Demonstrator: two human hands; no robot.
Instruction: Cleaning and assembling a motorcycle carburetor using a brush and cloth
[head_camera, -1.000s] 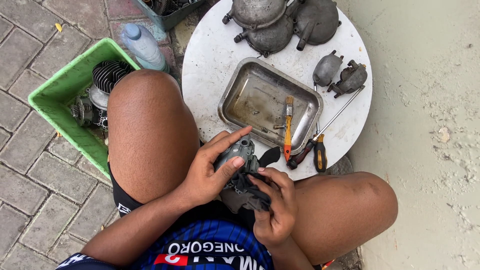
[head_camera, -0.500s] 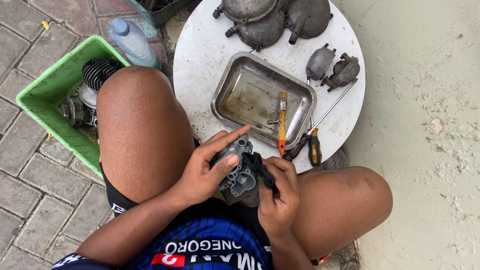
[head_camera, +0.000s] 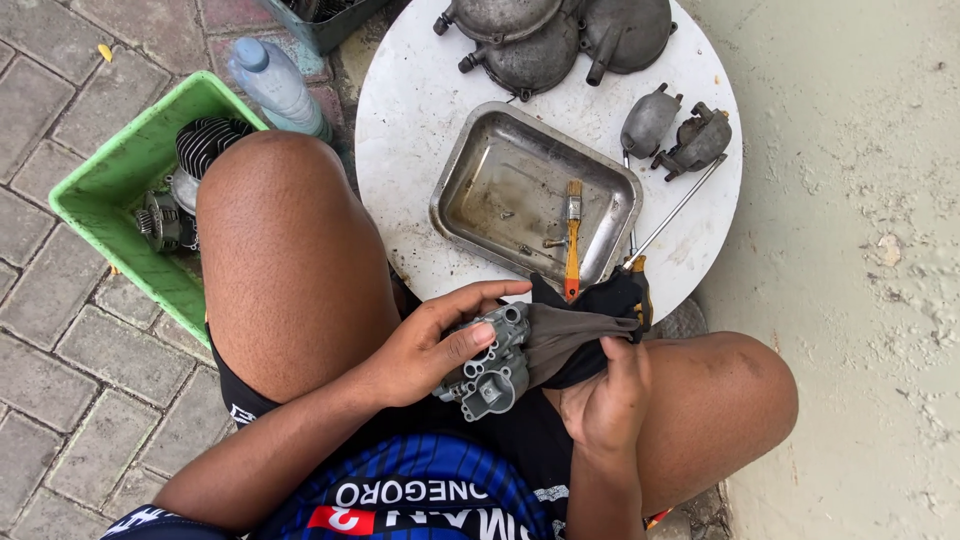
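From up here I see the round white tabletop (head_camera: 420, 130) filling the upper middle of the view, with grey brick paving to its left and pale rough concrete to its right. The person's two bare thighs fill the lower half, just below the table's near edge.

Off the table's left edge, on the paving, sits a green plastic crate (head_camera: 110, 190) holding a black finned engine cylinder (head_camera: 205, 145) and other dark metal parts. A clear plastic bottle with a blue cap (head_camera: 280, 90) lies between the crate and the table.

At the table's far edge lie three dull grey rounded metal engine covers (head_camera: 545, 40), touching one another. In the middle of the table rests a rectangular stainless steel tray (head_camera: 470, 190), with an orange-handled brush (head_camera: 572, 240) lying across its near right corner. Near the right edge sit two small grey carburettor parts (head_camera: 675, 130), and a long thin metal rod (head_camera: 680, 208) runs from them down toward the near edge.

Over the lap, just off the table's near edge, is the small grey cast-metal carburettor body (head_camera: 490, 370). My left hand (head_camera: 425, 350) is clenched around its left side, thumb stretched over the top. My right hand (head_camera: 605, 400) grasps a dark grey-black cloth (head_camera: 575, 335), which is pressed against the carburettor body's right side and drapes up to the table's edge.
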